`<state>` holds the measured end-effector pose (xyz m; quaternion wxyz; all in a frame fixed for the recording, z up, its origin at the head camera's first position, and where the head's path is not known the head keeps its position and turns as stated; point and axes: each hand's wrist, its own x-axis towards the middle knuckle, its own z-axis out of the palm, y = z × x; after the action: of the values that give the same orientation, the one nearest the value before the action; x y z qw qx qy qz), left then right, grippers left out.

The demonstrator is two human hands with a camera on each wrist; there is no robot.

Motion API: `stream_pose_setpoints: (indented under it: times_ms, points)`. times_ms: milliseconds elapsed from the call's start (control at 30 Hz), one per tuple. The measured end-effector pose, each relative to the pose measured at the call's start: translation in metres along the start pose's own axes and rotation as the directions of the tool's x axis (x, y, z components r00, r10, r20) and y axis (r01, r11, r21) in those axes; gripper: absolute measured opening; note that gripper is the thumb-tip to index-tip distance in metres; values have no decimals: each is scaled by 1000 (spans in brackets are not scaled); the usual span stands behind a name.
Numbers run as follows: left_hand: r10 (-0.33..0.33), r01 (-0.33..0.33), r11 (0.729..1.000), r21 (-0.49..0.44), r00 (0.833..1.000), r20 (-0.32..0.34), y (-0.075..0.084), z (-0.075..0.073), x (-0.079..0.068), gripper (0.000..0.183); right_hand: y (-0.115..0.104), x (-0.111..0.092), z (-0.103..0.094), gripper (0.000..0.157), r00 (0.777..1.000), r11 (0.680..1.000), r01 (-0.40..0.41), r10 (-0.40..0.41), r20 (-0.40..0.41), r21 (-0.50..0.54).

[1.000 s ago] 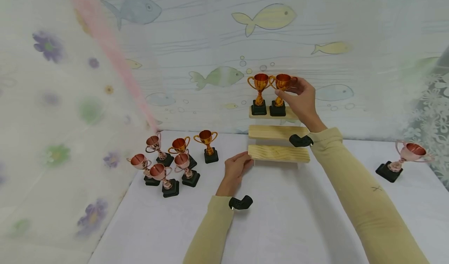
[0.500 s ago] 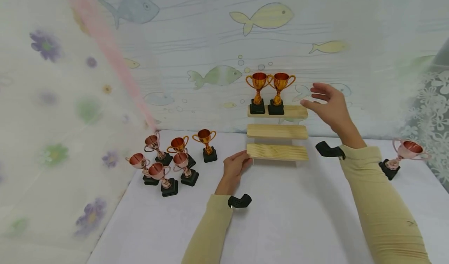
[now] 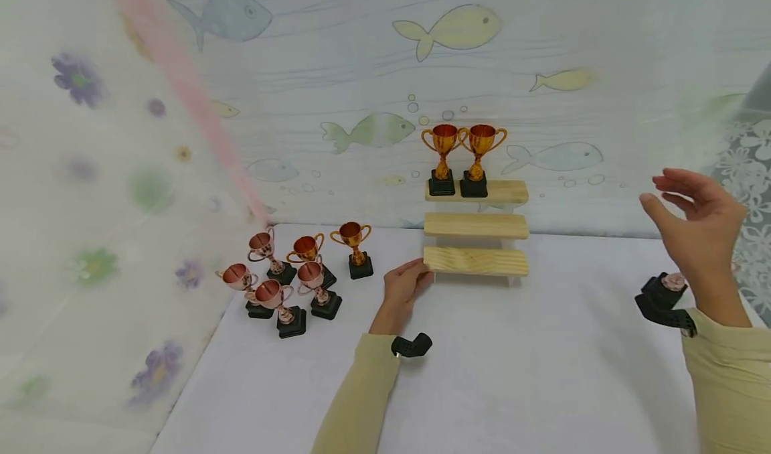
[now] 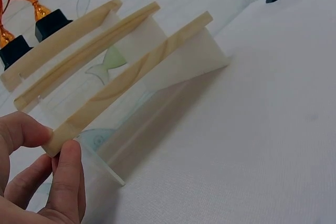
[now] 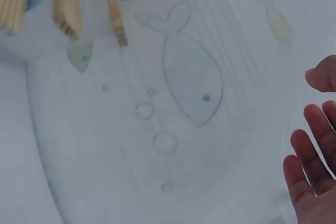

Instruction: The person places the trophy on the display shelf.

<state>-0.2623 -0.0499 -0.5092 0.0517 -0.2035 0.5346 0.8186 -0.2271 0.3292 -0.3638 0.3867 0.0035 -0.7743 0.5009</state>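
Note:
My left hand pinches the left end of the lowest wooden board of a three-step display shelf; the left wrist view shows thumb and fingers on that board end. Two gold trophy cups with black bases stand side by side on the left and middle of the top step. My right hand is in the air at the far right with fingers spread, holding nothing. Behind and below it a rose-gold trophy on the table is mostly hidden by the hand and wrist.
Left of the shelf stands a group of rose-gold trophies with a gold trophy among them. Another gold trophy stands slightly apart. A fish-patterned curtain hangs behind the white table.
My right hand has let go of the right-hand gold trophy on the top step and moved far right, over the lone rose-gold trophy. The left hand stays on the shelf.

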Motion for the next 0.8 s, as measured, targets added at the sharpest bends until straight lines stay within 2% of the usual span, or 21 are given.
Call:
stream_pose_setpoints:
  times_ms: [167, 233, 367, 467, 567, 700, 800]
  points:
    - [2, -2, 1000, -2, 1000, 8, 0, -1, -1, 32, 21, -19, -22, 43, 989, 989, -67, 49, -139, -128]
    - [-2, 2, 1000, -6, 1000, 12, 0, 0, 0, 33, 27, -29, -28, 48, 977, 970, -156, 124, -174, -184]
    - [-5, 5, 1000, -7, 1000, 11, -1, 0, 0, 33, 47, -46, -40, 61, 943, 911, -308, 256, -212, -274]
    - [-2, 2, 1000, -8, 1000, 15, -1, -1, 0, 32, 69, -52, -48, 69, 929, 892, -348, 287, -233, -290]
    - [1, -1, 1000, -17, 1000, 20, -1, -1, 0, 32, 81, -57, -53, 74, 915, 872, -390, 330, -233, -296]
    - [-2, 2, 1000, -21, 1000, 20, -2, 0, 0, 32, 93, -61, -54, 79, 895, 854, -442, 401, -194, -275]
    - [-4, 5, 1000, -24, 1000, 19, -2, -1, 0, 31, 99, -62, -53, 79, 894, 865, -446, 418, -161, -230]
